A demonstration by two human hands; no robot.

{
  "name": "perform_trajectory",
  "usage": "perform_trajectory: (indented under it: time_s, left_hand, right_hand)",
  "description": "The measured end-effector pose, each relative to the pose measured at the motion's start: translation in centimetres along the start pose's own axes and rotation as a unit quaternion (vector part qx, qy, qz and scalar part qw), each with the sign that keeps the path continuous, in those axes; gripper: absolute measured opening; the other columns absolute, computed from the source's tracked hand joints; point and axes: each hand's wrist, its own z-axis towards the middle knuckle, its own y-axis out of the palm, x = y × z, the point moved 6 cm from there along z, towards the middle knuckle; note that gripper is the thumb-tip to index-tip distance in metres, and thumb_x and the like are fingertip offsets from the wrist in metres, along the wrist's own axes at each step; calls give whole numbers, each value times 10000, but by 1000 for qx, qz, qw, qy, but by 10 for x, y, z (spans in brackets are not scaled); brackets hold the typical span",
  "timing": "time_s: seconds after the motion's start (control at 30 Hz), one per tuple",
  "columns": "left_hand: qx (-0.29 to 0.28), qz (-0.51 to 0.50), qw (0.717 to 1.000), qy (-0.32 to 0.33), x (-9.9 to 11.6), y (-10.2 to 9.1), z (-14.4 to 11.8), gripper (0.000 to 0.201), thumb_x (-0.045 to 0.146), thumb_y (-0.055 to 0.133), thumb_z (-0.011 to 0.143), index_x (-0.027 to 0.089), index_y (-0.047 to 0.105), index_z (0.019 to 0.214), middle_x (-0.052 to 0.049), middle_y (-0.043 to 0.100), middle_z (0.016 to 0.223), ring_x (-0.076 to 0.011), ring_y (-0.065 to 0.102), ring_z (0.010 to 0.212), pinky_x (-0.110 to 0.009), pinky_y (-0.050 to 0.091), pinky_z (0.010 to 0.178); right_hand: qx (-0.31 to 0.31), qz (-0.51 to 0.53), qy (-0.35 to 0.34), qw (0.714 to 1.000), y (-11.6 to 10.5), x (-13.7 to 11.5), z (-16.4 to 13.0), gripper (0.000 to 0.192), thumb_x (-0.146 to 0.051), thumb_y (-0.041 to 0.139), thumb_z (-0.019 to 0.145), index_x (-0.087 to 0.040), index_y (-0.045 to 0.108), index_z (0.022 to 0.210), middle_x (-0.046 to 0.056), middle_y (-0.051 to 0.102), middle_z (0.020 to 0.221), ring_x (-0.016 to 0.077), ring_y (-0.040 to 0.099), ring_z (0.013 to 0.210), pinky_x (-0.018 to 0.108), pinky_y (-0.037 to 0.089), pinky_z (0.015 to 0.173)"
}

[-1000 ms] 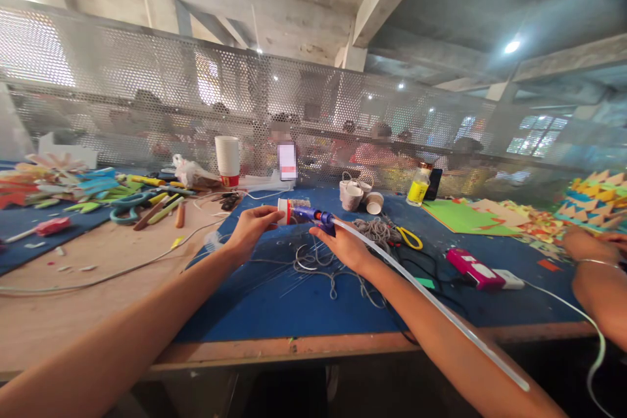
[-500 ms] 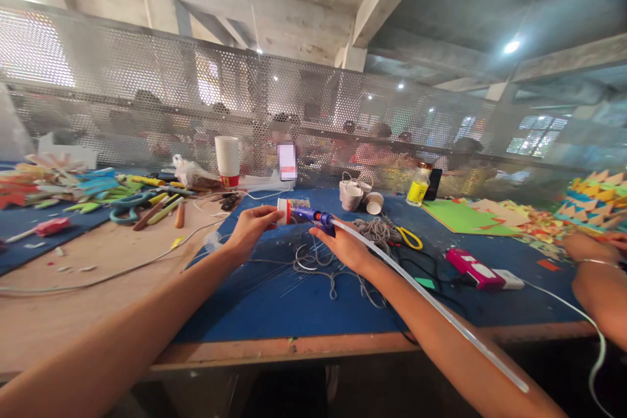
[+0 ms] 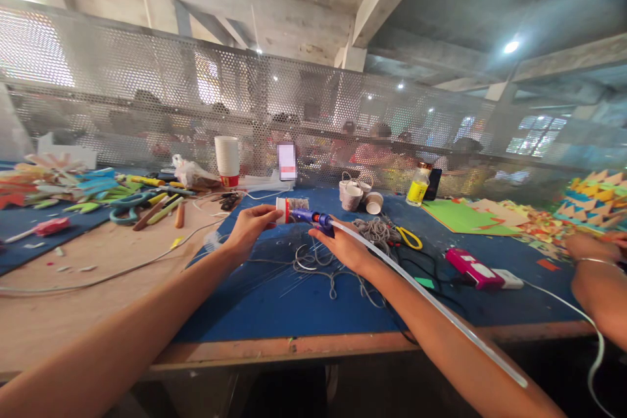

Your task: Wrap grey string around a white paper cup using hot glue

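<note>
Comparing with a second ago, we find almost nothing moved: our left hand (image 3: 252,225) still pinches the small cup (image 3: 292,207) by its rim, held above the blue mat (image 3: 294,300) toward the table's far edge. Our right hand (image 3: 345,245) stays closed on the glue gun (image 3: 316,218), nozzle at the cup. Grey cord (image 3: 318,264) lies beneath. We judge gluing ongoing. A co-worker's arm (image 3: 595,274) rests at the right edge.

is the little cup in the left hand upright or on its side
On its side. The left hand holds the small cup lying level above the blue mat, the glue gun in the right hand meeting its end.
</note>
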Motion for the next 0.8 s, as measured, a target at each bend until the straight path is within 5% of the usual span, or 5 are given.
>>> perform_trajectory:
  time_s: [0.8]
  left_hand:
    - [13,-14,1000,11,3,-2,2,353,465,904,595,182,829,790,-68,772,834,-193,634,769,-324,498,761]
  right_hand:
    - [-9,-22,-11,1000,4,2,0,391,-583,586,983,-233,695,1118,39,762,898,218,692,782,263,422,676]
